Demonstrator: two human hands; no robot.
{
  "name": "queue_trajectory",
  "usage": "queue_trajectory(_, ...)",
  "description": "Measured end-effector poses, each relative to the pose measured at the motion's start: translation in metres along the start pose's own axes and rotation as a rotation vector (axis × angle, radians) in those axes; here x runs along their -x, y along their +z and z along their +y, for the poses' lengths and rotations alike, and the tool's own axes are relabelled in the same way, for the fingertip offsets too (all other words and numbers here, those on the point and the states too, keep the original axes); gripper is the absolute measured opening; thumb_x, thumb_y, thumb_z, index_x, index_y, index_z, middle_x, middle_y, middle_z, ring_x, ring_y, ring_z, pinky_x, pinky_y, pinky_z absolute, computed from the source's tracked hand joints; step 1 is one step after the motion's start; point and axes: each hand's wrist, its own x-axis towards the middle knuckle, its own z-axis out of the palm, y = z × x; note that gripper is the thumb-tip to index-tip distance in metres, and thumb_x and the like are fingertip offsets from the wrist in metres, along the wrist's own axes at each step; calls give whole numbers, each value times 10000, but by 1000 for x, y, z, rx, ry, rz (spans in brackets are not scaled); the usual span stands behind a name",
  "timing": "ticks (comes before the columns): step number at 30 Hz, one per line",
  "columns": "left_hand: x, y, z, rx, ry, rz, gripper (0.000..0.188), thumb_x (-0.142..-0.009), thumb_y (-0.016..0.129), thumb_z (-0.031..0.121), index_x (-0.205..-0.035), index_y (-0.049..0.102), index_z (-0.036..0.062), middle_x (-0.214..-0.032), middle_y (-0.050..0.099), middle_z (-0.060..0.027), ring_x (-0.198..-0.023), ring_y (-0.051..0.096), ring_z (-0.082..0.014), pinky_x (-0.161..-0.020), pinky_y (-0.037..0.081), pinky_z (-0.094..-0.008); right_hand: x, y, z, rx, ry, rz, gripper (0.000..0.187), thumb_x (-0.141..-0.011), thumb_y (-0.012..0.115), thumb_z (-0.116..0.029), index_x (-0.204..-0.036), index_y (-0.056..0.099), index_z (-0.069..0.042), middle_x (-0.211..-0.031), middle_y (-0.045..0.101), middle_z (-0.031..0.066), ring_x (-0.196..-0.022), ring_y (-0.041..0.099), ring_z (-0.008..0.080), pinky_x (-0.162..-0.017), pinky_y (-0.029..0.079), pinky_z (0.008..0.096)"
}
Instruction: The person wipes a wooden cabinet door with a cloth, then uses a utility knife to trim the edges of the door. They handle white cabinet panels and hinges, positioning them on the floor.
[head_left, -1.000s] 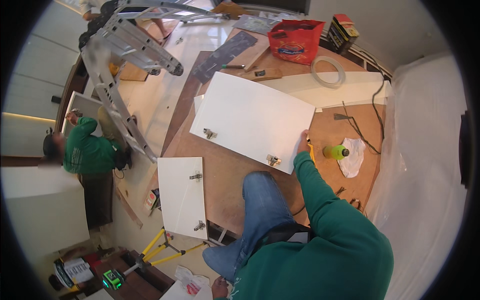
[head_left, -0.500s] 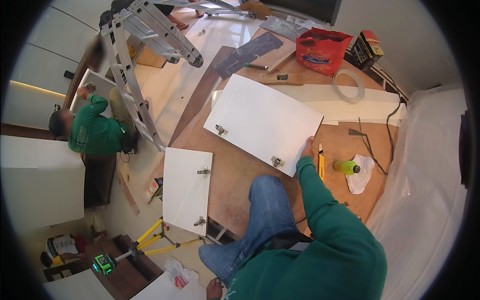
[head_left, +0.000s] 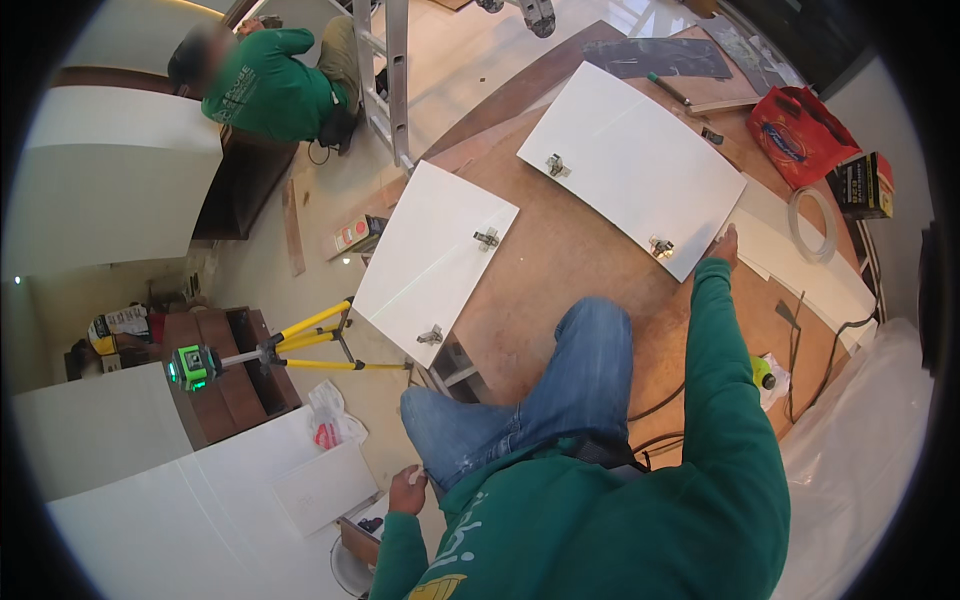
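My right hand [head_left: 727,246] is closed at the right edge of a large white cabinet door [head_left: 630,170], which lies flat on a brown wooden board [head_left: 540,250]. Two metal hinges, one of them a near hinge [head_left: 661,247], are fixed along the door's near side. A smaller white door [head_left: 435,260], also with two hinges, lies to the left. Low beside my left thigh, my left hand [head_left: 407,491] has its fingers curled around something small and pale that I cannot make out.
A green laser level [head_left: 192,368] stands on a yellow tripod [head_left: 315,335] at left. Beyond it a co-worker [head_left: 275,85] in green crouches by a ladder [head_left: 392,90]. At right are a red bag [head_left: 800,135], a box [head_left: 862,187], coiled tubing [head_left: 812,226] and a green bottle [head_left: 763,372].
The view has swung so that the doors appear farther right and higher. My left hand and forearm show more fully. The yellow cutter no longer shows. My right hand stays at the large door's edge.
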Motion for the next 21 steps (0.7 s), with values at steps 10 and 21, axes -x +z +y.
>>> queue_trajectory(10,-41,76,-76,589,61,-382,453,-1095,449,276,-1466,554,38,-1303,697,-175,-1149,696,-362,-855,594,-487,130,-171,26,1493,-479,-601,362,-963,683,-369,-1068,732,-26,-941,759,203,-888,745,355,-828,586,450)
queue_trajectory(21,-150,39,-119,929,-174,216,479,-1073,548,510,-1052,640,40,-762,579,-21,-617,548,-142,-504,477,-309,230,-224,32,1808,-213,-730,460,-982,612,-381,-1304,696,-63,-1266,711,270,-1195,665,464,-1025,536,513)
